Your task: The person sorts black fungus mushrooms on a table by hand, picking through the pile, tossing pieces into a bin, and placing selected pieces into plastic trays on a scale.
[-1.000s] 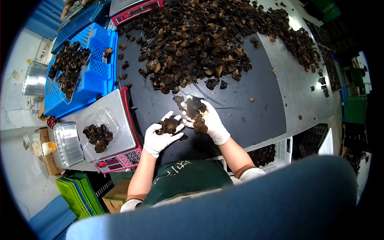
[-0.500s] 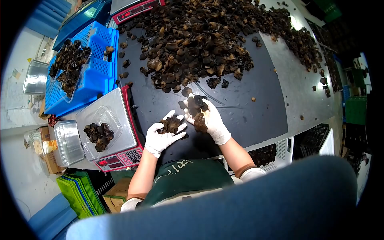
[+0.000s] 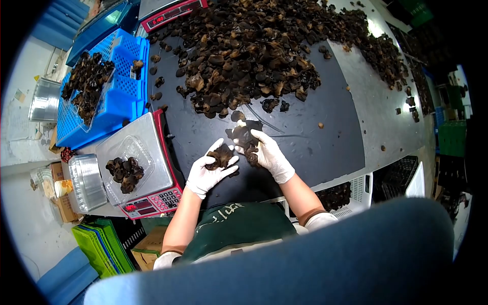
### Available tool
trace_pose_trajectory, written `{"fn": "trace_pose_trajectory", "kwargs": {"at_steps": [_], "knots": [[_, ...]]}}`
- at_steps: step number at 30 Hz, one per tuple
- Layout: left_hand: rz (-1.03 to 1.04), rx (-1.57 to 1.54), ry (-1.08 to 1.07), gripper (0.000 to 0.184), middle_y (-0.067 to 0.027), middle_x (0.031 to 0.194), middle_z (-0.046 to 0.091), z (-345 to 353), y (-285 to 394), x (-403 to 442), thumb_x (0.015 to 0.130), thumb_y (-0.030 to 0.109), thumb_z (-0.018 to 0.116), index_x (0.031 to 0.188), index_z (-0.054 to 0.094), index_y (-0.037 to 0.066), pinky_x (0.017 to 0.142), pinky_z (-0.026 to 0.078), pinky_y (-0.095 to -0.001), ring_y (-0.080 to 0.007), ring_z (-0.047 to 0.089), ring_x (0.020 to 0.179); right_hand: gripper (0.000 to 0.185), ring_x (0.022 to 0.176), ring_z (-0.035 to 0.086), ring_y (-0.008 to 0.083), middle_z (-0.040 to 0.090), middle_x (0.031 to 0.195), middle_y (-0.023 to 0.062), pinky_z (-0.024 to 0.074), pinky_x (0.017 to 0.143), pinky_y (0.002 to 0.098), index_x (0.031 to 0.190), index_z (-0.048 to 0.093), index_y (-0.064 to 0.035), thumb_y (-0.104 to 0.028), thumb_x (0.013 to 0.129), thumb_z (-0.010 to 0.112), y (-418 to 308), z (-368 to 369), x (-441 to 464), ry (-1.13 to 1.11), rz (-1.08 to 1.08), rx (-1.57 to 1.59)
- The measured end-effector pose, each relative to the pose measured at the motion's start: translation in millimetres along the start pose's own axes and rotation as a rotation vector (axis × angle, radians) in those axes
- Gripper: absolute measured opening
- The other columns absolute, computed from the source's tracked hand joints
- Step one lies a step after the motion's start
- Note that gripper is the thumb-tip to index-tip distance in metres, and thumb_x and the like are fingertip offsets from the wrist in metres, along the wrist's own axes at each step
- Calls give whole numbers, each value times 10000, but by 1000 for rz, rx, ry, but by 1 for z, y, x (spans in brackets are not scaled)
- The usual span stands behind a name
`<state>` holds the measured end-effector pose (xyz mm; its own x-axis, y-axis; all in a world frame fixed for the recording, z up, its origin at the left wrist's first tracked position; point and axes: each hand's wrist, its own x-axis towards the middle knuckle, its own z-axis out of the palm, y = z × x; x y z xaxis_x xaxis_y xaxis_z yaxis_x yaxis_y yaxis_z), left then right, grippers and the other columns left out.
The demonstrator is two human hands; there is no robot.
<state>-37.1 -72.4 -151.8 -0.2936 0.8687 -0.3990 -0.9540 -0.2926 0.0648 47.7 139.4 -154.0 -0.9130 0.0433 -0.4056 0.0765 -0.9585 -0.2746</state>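
White gloves cover both hands. My left hand [image 3: 206, 173] is closed around a clump of dark brown wood ear mushrooms [image 3: 220, 156]. Beside it on the right, my right hand [image 3: 272, 157] grips several more wood ear mushrooms [image 3: 246, 136], some hanging past the fingertips. Both are above a black mat [image 3: 315, 147]. Beyond the hands a large heap of wood ear mushrooms [image 3: 244, 56] covers the far part of the mat. To the left, a clear plastic tray [image 3: 144, 147] with some mushrooms in it sits on a red-edged scale [image 3: 109, 137].
A blue basket [image 3: 134, 84] at the left bears another filled clear tray. Stacked empty clear trays [image 3: 87, 180] stand left of the scale. A second scale [image 3: 160, 19] is at the far edge, reading red digits. A white crate [image 3: 362, 193] stands below the table's right front edge.
My right fingers have shifted on their mushrooms, which now lie turned differently. The clump in my left hand has turned slightly. Both hands stay in nearly the same place.
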Motion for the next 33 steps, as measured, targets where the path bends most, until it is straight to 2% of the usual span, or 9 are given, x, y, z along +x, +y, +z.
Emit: {"fn": "trace_pose_trajectory", "kwargs": {"at_steps": [7,13,14,16,18,21,24,28,33], "knots": [[-7,34,32,714,-189,1442,432,11,-6,7,785,19,500,1474,374,155,1079,350,-621,-456,433,1297,399,1062,626,237,591,1266,143,528,924,359,1337,507,2,-157,970,505,4,6,4,-55,-65,-188],[16,110,-44,656,-136,1453,445,16,-11,14,842,94,509,1478,367,172,1074,362,-605,-377,473,1287,454,1109,569,141,594,1279,68,447,962,270,1390,473,-12,-162,964,524,25,15,4,0,-222,-895],[22,112,-43,656,-136,1453,445,16,-12,13,842,94,509,1478,367,172,1074,362,-605,-377,473,1287,445,1151,553,190,563,1311,98,424,1007,314,1375,472,2,-91,943,529,33,16,3,-18,-318,-937],[85,20,-9,616,-112,1430,481,25,-13,10,854,112,519,1455,406,180,1064,383,-585,-328,497,1269,489,1206,525,284,529,1329,161,400,1044,375,1349,473,19,15,864,538,44,14,3,-20,-756,-1419],[154,60,1,461,-92,1337,568,32,-16,9,919,232,568,1368,509,147,1022,436,-551,-285,540,1225,630,1238,469,419,488,1333,241,378,1066,461,1292,514,21,69,667,579,43,18,-1,-160,-970,-1712],[201,53,162,466,-93,1412,486,18,-22,14,1005,225,504,1439,402,87,1075,428,-366,-223,486,1295,669,1248,454,447,474,1348,241,357,1078,497,1277,524,15,1,619,644,52,35,-12,-166,-962,-1776],[217,281,34,403,-90,1298,568,15,-26,12,978,213,571,1348,486,77,1009,476,-381,-226,563,1192,771,1280,426,456,444,1377,272,326,1098,505,1319,464,47,-55,588,688,55,43,-21,-167,-921,-1788],[178,238,126,377,-88,1207,607,20,-25,6,937,117,584,1302,505,69,955,520,-357,-215,613,1103,920,1337,378,436,390,1424,290,297,1124,469,1432,304,90,-53,610,692,52,45,-25,-285,-839,-1671],[133,-53,190,321,-123,1147,614,19,-16,-16,933,123,566,1243,546,43,836,546,-318,-224,614,963,904,1357,365,425,357,1466,278,273,1141,456,1447,290,79,-117,693,748,53,53,-29,-303,-808,-1593]]}}
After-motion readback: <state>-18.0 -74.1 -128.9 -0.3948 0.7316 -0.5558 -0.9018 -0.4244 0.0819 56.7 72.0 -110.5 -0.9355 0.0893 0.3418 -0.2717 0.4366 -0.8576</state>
